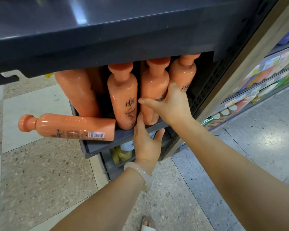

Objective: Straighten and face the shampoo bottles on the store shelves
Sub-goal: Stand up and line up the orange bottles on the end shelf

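Several orange shampoo bottles stand on a dark grey shelf point(107, 144). One bottle point(67, 126) lies on its side at the shelf's left front, cap pointing left, barcode up. A bottle point(123, 95) stands upright with its label facing me. Just to its right, my right hand point(170, 104) wraps around another upright bottle point(153, 84), thumb on its front. A further bottle point(182, 75) stands behind my fingers, and one at the left point(77, 92) leans. My left hand point(146, 144), with a pale bangle on the wrist, rests on the shelf's front edge, fingers spread, index finger up by the bottles' bases.
A dark upper shelf point(107, 30) overhangs the bottle caps. Below, a lower shelf holds yellow and white products point(122, 152). A neighbouring rack with colourful packs point(265, 77) stands at right. Speckled floor tiles point(40, 172) lie beneath; my foot shows at the bottom.
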The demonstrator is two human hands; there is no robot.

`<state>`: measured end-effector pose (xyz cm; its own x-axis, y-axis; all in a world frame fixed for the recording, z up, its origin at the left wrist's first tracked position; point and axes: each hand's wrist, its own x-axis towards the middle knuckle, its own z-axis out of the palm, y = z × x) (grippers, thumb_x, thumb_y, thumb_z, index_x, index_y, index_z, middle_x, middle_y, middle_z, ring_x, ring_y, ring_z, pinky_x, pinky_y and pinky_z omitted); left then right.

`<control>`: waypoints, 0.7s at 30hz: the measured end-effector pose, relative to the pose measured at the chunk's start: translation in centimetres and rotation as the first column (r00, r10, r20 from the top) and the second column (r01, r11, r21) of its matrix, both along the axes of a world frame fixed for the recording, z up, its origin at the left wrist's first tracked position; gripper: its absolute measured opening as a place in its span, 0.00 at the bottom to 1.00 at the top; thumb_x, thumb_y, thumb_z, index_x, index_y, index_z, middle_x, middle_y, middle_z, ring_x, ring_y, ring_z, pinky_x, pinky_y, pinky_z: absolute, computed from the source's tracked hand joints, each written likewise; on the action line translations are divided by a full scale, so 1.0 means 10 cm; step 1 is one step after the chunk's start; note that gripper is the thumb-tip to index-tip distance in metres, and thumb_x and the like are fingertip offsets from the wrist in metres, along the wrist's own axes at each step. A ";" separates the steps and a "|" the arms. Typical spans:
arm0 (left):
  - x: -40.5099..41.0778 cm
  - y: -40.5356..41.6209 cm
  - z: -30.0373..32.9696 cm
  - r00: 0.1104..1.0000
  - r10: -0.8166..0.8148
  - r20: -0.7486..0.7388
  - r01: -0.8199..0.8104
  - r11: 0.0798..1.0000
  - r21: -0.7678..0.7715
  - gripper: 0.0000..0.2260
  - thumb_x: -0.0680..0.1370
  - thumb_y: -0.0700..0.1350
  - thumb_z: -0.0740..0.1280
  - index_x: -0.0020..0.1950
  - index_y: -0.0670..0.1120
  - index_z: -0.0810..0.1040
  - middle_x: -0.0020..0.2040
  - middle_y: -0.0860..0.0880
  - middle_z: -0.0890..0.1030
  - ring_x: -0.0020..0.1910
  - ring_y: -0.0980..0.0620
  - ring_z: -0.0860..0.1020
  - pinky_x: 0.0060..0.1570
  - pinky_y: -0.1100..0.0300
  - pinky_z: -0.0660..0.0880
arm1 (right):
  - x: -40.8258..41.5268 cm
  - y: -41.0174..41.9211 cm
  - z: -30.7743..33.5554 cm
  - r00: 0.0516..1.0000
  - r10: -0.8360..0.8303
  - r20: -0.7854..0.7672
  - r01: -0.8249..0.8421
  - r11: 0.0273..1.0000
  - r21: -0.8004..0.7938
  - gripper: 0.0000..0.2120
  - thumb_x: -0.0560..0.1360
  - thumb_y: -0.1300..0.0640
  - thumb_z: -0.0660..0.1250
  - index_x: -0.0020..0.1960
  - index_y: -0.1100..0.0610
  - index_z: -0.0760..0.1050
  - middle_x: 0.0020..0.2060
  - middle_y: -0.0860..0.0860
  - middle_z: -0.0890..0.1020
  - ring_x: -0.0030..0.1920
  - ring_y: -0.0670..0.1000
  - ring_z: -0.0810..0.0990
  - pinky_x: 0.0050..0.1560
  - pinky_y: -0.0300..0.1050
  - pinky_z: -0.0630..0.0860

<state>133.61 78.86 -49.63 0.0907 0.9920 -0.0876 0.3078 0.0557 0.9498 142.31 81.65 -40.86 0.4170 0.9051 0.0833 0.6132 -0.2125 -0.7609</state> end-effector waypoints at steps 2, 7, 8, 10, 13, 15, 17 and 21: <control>0.03 -0.01 -0.02 0.999 0.031 0.027 -0.031 0.999 0.007 0.32 0.72 0.41 0.71 0.73 0.50 0.61 0.68 0.50 0.71 0.68 0.55 0.67 0.69 0.55 0.65 | -0.01 -0.03 -0.04 1.000 -0.009 -0.016 0.008 1.000 -0.019 0.25 0.63 0.46 0.76 0.46 0.57 0.64 0.34 0.44 0.70 0.38 0.49 0.73 0.40 0.46 0.73; 0.00 0.01 -0.04 0.999 0.028 -0.029 -0.027 0.999 0.021 0.31 0.73 0.37 0.68 0.73 0.51 0.60 0.69 0.47 0.69 0.69 0.51 0.67 0.68 0.50 0.66 | -0.06 -0.12 -0.34 0.986 -0.092 -0.138 0.092 0.996 -0.006 0.21 0.64 0.54 0.76 0.51 0.59 0.72 0.44 0.53 0.81 0.46 0.55 0.80 0.48 0.51 0.78; -0.02 0.02 -0.04 0.998 0.022 -0.053 -0.021 0.999 0.028 0.31 0.73 0.36 0.67 0.73 0.51 0.60 0.70 0.46 0.69 0.69 0.50 0.67 0.68 0.51 0.66 | -0.07 -0.13 -0.40 0.979 -0.102 -0.175 0.101 0.995 -0.016 0.22 0.63 0.54 0.76 0.53 0.59 0.72 0.46 0.54 0.82 0.48 0.55 0.80 0.49 0.51 0.78; -0.04 0.04 -0.05 0.996 0.003 -0.084 0.000 0.999 0.043 0.31 0.74 0.35 0.66 0.73 0.51 0.60 0.70 0.47 0.69 0.70 0.50 0.67 0.68 0.50 0.66 | -0.08 -0.14 -0.49 0.966 -0.112 -0.232 0.108 0.994 -0.029 0.22 0.63 0.56 0.76 0.55 0.58 0.73 0.48 0.53 0.82 0.50 0.53 0.80 0.49 0.47 0.77; -0.05 0.06 -0.06 0.992 -0.020 -0.124 0.025 0.999 0.040 0.33 0.73 0.34 0.66 0.74 0.52 0.57 0.71 0.47 0.68 0.70 0.50 0.66 0.67 0.48 0.68 | -0.13 -0.15 -0.58 0.957 -0.131 -0.260 0.130 0.991 -0.020 0.22 0.63 0.53 0.76 0.53 0.55 0.73 0.48 0.51 0.82 0.49 0.51 0.80 0.48 0.47 0.76; -0.06 0.06 -0.06 0.990 -0.021 -0.143 0.025 0.999 0.024 0.34 0.73 0.34 0.66 0.74 0.52 0.56 0.71 0.47 0.67 0.70 0.50 0.66 0.67 0.49 0.67 | -0.17 -0.14 -0.61 0.953 -0.165 -0.254 0.164 0.986 -0.023 0.27 0.61 0.49 0.77 0.56 0.54 0.71 0.50 0.51 0.80 0.51 0.52 0.79 0.51 0.51 0.77; -0.08 0.08 -0.06 0.984 -0.033 -0.177 0.036 0.999 0.017 0.33 0.74 0.35 0.66 0.74 0.51 0.56 0.71 0.47 0.67 0.71 0.49 0.65 0.68 0.49 0.67 | -0.19 -0.13 -0.63 0.949 -0.194 -0.249 0.193 0.981 -0.027 0.30 0.62 0.48 0.77 0.59 0.54 0.69 0.52 0.51 0.80 0.53 0.52 0.78 0.53 0.53 0.76; -0.08 0.09 -0.02 0.971 -0.096 -0.218 0.097 0.995 -0.008 0.34 0.74 0.38 0.67 0.75 0.50 0.53 0.73 0.45 0.62 0.71 0.47 0.64 0.68 0.49 0.66 | -0.16 -0.15 -0.62 0.974 -0.140 -0.179 0.140 0.990 -0.012 0.28 0.66 0.49 0.74 0.60 0.56 0.68 0.53 0.52 0.80 0.54 0.54 0.78 0.52 0.54 0.76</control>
<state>132.80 79.72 -49.80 0.1653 0.9797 -0.1130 0.5109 0.0130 0.8595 140.73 80.19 -47.04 0.5478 0.8366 -0.0033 0.4310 -0.2856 -0.8560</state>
